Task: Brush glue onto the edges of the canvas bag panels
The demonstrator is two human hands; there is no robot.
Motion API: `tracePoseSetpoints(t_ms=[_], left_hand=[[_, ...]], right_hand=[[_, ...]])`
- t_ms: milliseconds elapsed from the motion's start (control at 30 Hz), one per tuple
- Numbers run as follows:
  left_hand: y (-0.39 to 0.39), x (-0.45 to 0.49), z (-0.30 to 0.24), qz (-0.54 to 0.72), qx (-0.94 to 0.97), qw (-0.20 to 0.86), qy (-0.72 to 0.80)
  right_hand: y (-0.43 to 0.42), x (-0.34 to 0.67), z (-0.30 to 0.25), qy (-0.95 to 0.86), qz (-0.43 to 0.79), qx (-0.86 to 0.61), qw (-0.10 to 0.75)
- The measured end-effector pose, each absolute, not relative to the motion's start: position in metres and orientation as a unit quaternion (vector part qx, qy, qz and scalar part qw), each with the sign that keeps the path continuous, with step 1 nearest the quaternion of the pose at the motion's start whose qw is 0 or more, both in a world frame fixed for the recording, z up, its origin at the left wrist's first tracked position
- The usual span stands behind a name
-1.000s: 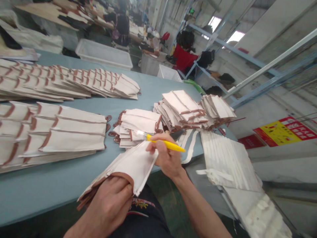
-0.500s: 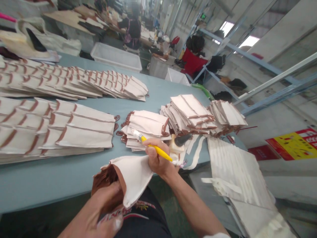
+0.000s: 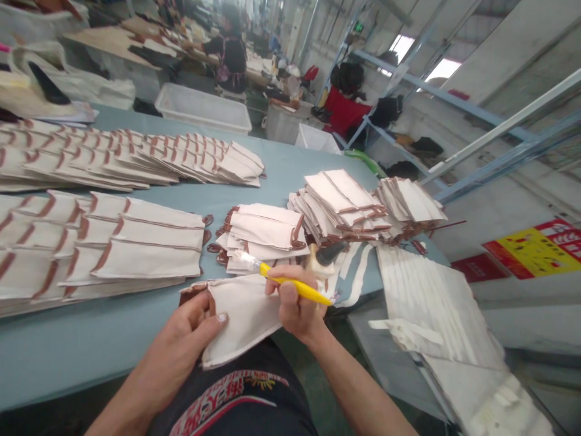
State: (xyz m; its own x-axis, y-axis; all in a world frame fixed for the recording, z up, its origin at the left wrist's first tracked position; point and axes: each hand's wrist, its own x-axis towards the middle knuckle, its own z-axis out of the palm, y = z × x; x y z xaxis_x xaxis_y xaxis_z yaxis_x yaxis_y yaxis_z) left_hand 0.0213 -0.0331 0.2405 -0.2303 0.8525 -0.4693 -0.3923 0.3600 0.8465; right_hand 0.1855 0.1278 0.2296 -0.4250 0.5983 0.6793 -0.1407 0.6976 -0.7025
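A white fabric pouch [image 3: 247,303] with a brown lining is held over the table's front edge, close to my body. My left hand [image 3: 195,321] grips its left end, thumb on the white face and fingers at the brown opening. In my right hand [image 3: 297,300] is a yellow-handled brush [image 3: 297,284], its pale bristles pointing left. That hand is at the pouch's right end; whether it also pinches the fabric is hidden. Just beyond lies a small stack of similar white pieces with brown edging [image 3: 267,227]. A cream container with a black top [image 3: 322,260] stands behind my right hand.
Overlapping rows of white pieces [image 3: 149,242] cover the table's left side. More stacks [image 3: 340,200] lie at the back right. White cloth strips [image 3: 358,275] and a pale sheet [image 3: 426,303] are on the right. A white bin [image 3: 204,109] stands past the table; a person [image 3: 231,57] is farther back.
My left hand has come out of the pouch's opening and now pinches its left edge from outside. The pouch has flattened. The brush in my right hand has shifted slightly right and down.
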Motion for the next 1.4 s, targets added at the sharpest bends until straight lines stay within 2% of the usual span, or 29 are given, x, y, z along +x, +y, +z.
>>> tracePoseSetpoints(t_ms=[133,267,333,500,667,867,1167,1267,1400], left_hand=[[-0.034,0.022,0.245,0.513,0.214,0.546,0.628],[-0.034,0.031,0.258,0.489,0.215,0.56,0.633],[-0.035,0.034,0.26,0.488,0.225,0.56,0.631],[-0.038,0.025,0.251,0.481,0.27,0.55,0.627],[-0.043,0.017,0.251,0.494,0.245,0.573,0.607],[-0.048,0.017,0.252,0.506,0.228,0.585,0.591],[-0.047,0.006,0.242,0.49,0.257,0.586,0.592],[-0.046,0.004,0.242,0.482,0.253,0.594,0.593],[-0.041,0.002,0.246,0.474,0.252,0.591,0.602]], right_hand=[[0.126,0.195,0.253,-0.634,0.527,-0.201,0.529],[0.13,0.191,0.266,-0.648,0.62,-0.113,0.428],[0.133,0.184,0.265,-0.678,0.605,-0.097,0.406],[0.136,0.172,0.264,-0.715,0.523,-0.096,0.454],[0.134,0.177,0.271,-0.717,0.499,-0.088,0.478],[0.132,0.169,0.28,-0.812,0.35,-0.025,0.466],[0.134,0.173,0.271,-0.789,0.385,-0.079,0.472],[0.135,0.181,0.262,-0.739,0.42,-0.147,0.506],[0.126,0.187,0.259,-0.707,0.446,-0.156,0.527]])
